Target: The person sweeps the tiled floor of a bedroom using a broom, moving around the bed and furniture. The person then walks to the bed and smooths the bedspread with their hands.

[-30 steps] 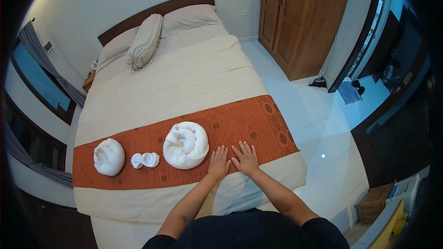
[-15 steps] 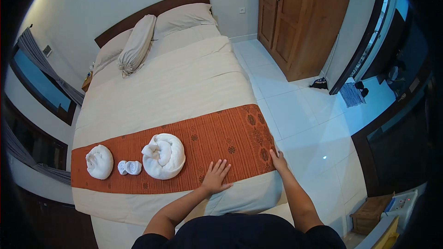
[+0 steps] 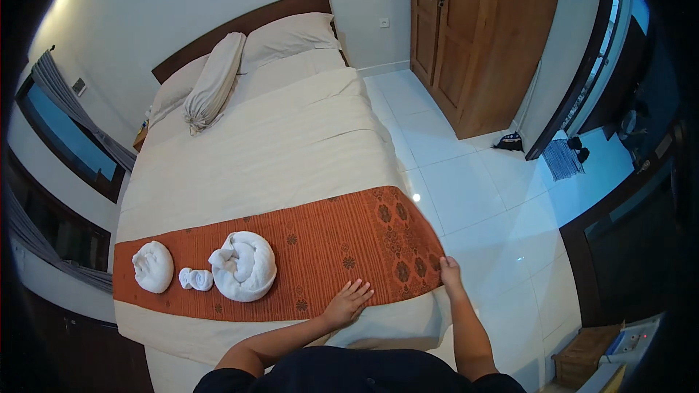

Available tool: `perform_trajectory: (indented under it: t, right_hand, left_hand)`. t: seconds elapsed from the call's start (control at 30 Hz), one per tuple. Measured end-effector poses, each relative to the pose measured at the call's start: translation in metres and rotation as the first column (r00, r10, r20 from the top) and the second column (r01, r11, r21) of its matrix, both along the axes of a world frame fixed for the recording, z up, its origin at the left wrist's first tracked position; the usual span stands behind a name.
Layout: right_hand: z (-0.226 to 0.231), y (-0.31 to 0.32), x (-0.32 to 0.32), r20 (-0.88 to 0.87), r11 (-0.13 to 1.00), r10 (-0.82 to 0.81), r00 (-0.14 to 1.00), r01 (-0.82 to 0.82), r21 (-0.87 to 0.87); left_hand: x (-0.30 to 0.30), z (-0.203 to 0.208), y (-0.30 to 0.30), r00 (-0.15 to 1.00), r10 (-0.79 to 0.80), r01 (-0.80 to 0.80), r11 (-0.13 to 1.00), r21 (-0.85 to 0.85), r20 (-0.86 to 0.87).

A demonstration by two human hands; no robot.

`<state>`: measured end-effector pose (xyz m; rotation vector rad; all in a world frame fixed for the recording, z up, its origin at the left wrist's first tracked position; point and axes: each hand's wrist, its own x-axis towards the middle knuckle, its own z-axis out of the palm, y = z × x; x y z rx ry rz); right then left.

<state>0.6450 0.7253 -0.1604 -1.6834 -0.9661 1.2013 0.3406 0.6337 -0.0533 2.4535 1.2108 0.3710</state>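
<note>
An orange-red patterned bed runner (image 3: 320, 255) lies across the foot of the cream-covered bed (image 3: 255, 160). My left hand (image 3: 348, 304) rests flat on the runner's near edge, fingers spread, holding nothing. At the bed's right side my right hand (image 3: 451, 274) is closed on the runner's right end, near its front corner. Left of my hands, a large rolled white towel (image 3: 246, 268) sits on the runner. Beside it are two small white rolled towels (image 3: 195, 279), then another round folded white towel (image 3: 153, 267) at the far left.
Pillows (image 3: 287, 38) and a bolster (image 3: 216, 81) lie by the dark headboard (image 3: 218, 34). A wooden wardrobe (image 3: 484, 44) stands beyond the tiled floor (image 3: 473, 196). At lower right is a small wooden cabinet (image 3: 582, 349); a blue-grey mat (image 3: 563, 159) lies by the doorway.
My right hand has closed on the runner's end and drawn it outward to the right. The runner and the towels have shifted against the bed; my left hand stays flat on the cloth.
</note>
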Motion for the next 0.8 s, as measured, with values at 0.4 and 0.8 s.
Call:
perform_trajectory:
  t: [0.4, 0.8]
  right_hand:
    - [0.092, 0.06, -0.059, 0.737, 0.971, 0.12, 0.665, -0.234, 0.053]
    - [0.094, 0.093, -0.169, 0.874, 0.696, 0.32, 0.364, -0.717, 0.043]
  left_hand:
    - [-0.003, 0.009, 0.03, 0.983, -0.133, 0.121, 0.988, -0.1, -0.125]
    - [-0.044, -0.022, 0.116, 0.818, 0.508, -0.48, 0.861, 0.166, -0.27]
